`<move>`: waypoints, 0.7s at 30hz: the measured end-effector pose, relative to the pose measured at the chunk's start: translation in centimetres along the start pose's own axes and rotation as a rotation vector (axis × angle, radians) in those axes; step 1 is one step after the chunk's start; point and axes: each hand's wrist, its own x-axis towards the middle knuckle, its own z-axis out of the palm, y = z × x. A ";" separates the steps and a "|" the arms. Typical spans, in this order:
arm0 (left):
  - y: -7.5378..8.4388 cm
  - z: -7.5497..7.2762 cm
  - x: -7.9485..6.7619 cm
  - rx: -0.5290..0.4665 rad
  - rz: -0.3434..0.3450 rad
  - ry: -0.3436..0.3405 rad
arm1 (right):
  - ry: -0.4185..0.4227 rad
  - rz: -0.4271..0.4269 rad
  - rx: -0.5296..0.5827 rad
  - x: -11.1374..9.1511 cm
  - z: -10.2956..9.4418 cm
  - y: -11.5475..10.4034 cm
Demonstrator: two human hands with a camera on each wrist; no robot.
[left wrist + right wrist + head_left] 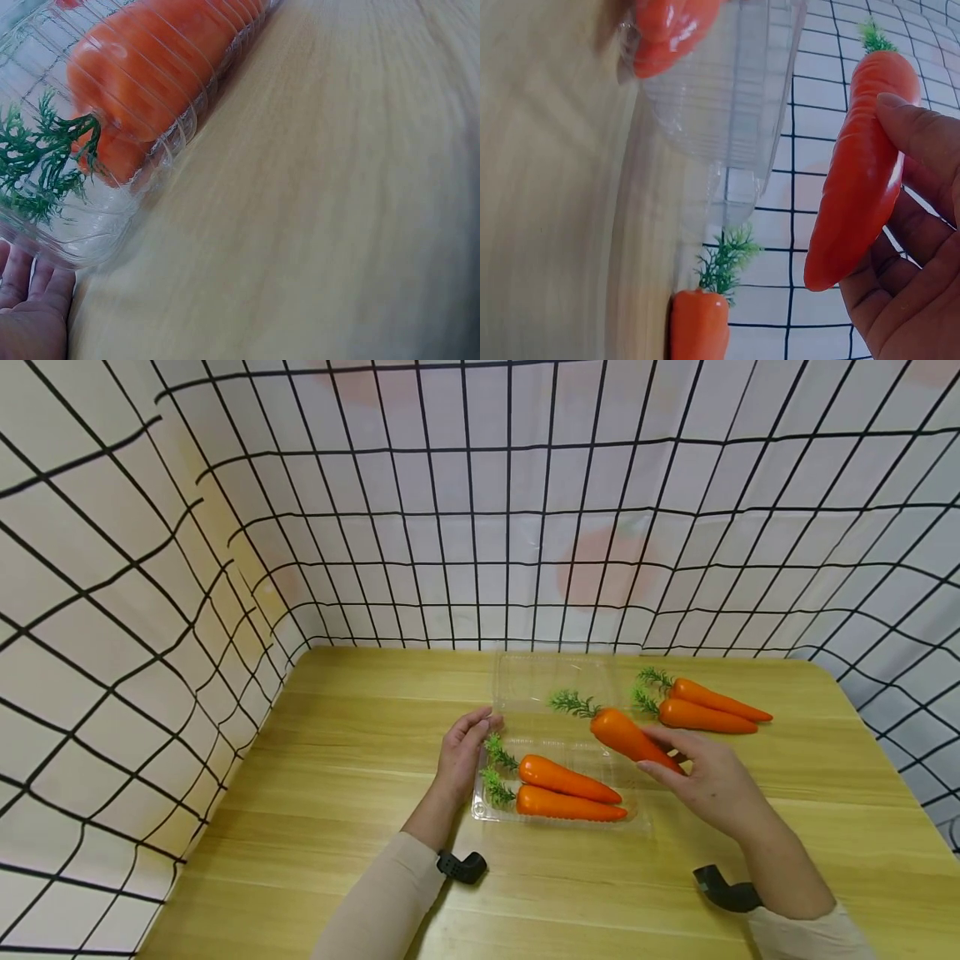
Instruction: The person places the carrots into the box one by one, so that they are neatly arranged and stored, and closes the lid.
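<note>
In the head view my right hand (708, 781) holds an orange toy carrot (626, 737) with a green sprig above the right part of a clear plastic box (633, 806). Its thumb and fingers pinch the carrot, also seen in the right wrist view (866, 165). Two more carrots (566, 777) lie side by side in the box, sprigs to the left. My left hand (459, 756) touches the box's left end; the left wrist view shows fairly straight fingers (49, 289) against the plastic. The box's lid (555, 681) stands open toward the back.
Two other carrots (708, 714) lie on the wooden table (337, 777) to the right of the lid. A black wire grid (465, 527) with pale sheeting behind it encloses the back and both sides. Each wrist wears a black band with a mount (462, 866).
</note>
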 end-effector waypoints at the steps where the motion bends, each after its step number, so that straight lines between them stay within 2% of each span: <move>1: 0.0 0.0 0.0 -0.001 -0.001 0.002 | 0.000 -0.003 0.004 0.0 0.1 -0.1; 9: 0.1 0.0 -0.1 -0.005 0.006 0.000 | -0.041 -0.042 0.064 -0.1 0.9 -0.7; 21: 0.3 0.2 -0.2 -0.012 -0.024 0.017 | -0.055 -0.100 0.063 0.1 2.7 -1.8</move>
